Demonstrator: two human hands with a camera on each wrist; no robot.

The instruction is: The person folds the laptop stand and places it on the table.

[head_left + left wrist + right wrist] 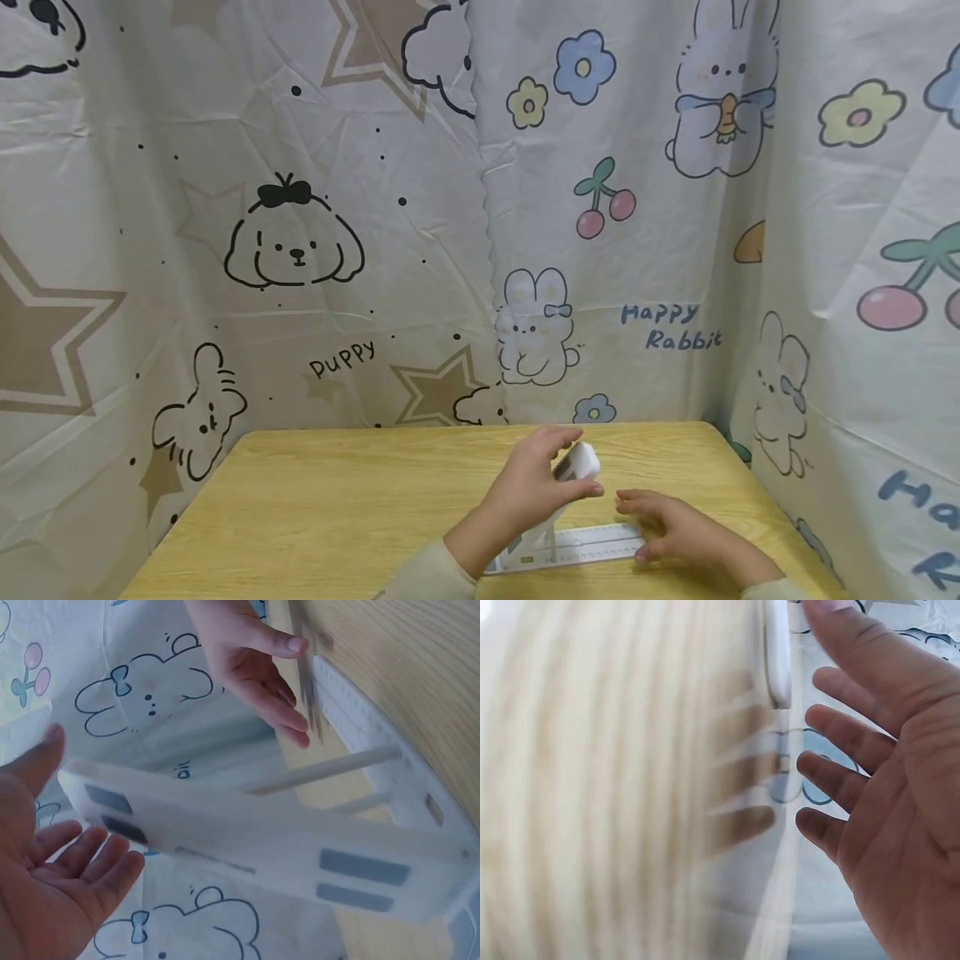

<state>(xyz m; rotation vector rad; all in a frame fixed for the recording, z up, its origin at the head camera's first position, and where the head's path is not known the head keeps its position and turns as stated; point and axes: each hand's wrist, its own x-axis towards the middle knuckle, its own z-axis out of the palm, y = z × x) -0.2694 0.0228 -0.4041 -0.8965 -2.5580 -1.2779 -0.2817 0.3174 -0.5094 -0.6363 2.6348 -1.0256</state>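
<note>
A white folding stand (285, 847) is set up on the table, its long panel tilted up from a flat, notched base (607, 543). Grey rubber pads (365, 867) line the panel, and slim support legs (330, 771) link it to the base. My left hand (528, 485) is around the panel's upper end, thumb to one side and fingers to the other; the left wrist view shows those fingers spread loosely beside it. At the base's right end is my right hand (686, 533), its fingers relaxed and holding nothing.
The yellow wood-grain table (337, 500) extends to the left and behind the stand. Printed curtains (420, 275) hang along its back and sides, close to the right edge.
</note>
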